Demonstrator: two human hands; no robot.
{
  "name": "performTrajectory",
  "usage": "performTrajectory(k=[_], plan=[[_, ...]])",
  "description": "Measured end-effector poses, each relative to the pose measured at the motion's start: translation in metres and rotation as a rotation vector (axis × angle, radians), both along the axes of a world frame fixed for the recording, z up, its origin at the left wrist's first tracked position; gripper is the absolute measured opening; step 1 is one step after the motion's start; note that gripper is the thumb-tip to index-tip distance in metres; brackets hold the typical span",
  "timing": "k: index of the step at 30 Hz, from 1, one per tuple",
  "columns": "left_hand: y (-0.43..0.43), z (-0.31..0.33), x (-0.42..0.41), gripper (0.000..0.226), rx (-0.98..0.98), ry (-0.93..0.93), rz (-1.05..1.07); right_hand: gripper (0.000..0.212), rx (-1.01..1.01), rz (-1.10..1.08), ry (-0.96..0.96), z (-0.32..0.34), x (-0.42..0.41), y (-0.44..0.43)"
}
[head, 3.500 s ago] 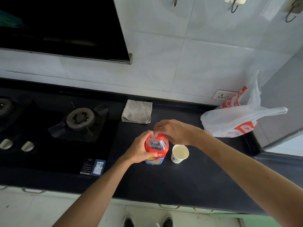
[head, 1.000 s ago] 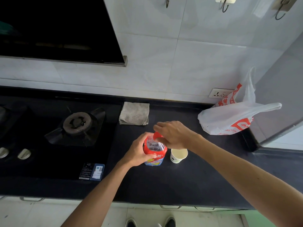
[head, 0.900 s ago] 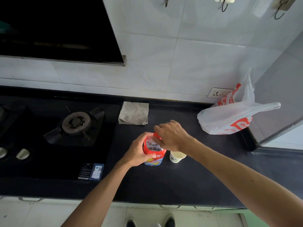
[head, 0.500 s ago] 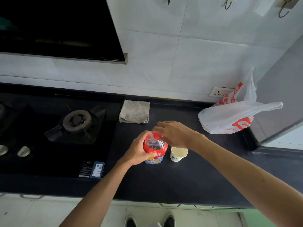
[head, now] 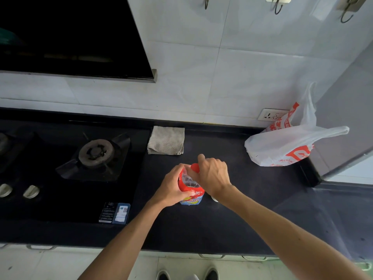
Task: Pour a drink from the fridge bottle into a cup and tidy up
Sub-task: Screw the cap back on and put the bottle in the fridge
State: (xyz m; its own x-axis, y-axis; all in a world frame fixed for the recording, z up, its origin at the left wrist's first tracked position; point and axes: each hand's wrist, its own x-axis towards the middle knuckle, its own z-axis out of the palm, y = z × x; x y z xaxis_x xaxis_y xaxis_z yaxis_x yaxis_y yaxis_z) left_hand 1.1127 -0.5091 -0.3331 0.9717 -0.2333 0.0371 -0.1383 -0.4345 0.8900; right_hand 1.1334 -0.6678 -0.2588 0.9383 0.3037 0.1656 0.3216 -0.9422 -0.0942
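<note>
We stand at a black tabletop (head: 252, 215) that runs under a white tiled wall (head: 222, 73), with a dark range hood (head: 70, 35) up at the left. A gas hob (head: 94, 154) fills the left part of the tabletop, and a white and red plastic bag (head: 282, 146) slumps at the far right corner, below a wall socket (head: 269, 114). A folded grey cloth (head: 166, 140) lies against the back edge, just beside the hob. Near the middle stands the bottle (head: 190, 190), upright on the tabletop, clear with a red label and a pale blue band at its base. Our left hand (head: 173, 186) is wrapped around its left side, fingers curled closed on the label. Our right hand (head: 214, 175) sits over the bottle's top from the right, closed on the red cap (head: 194, 167), of which only a sliver shows past the fingers. The cup (head: 214, 199) is almost wholly hidden under our right wrist, just to the right of the bottle; only a pale edge peeks out.
</note>
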Motion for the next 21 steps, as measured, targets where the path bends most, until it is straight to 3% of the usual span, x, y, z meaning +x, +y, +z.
performTrajectory(k=[2,6,11,17,21], plan=[[0.000,0.001,0.001,0.064,0.008,0.015,-0.005,0.041,0.066,-0.060,0.077,-0.004,0.002,-0.001],[0.000,0.002,0.000,0.069,0.004,0.023,-0.019,0.042,0.411,0.029,0.187,-0.015,-0.002,-0.019],[0.001,0.000,-0.003,0.082,-0.075,0.033,-0.029,0.082,0.356,0.168,0.308,-0.043,-0.011,-0.038],[0.016,0.000,-0.002,0.090,-0.050,0.172,-0.088,0.082,0.527,0.154,0.448,-0.054,-0.012,-0.029],[0.027,-0.004,-0.007,0.089,-0.071,0.314,-0.083,0.078,0.559,0.139,0.410,-0.052,-0.010,-0.017]])
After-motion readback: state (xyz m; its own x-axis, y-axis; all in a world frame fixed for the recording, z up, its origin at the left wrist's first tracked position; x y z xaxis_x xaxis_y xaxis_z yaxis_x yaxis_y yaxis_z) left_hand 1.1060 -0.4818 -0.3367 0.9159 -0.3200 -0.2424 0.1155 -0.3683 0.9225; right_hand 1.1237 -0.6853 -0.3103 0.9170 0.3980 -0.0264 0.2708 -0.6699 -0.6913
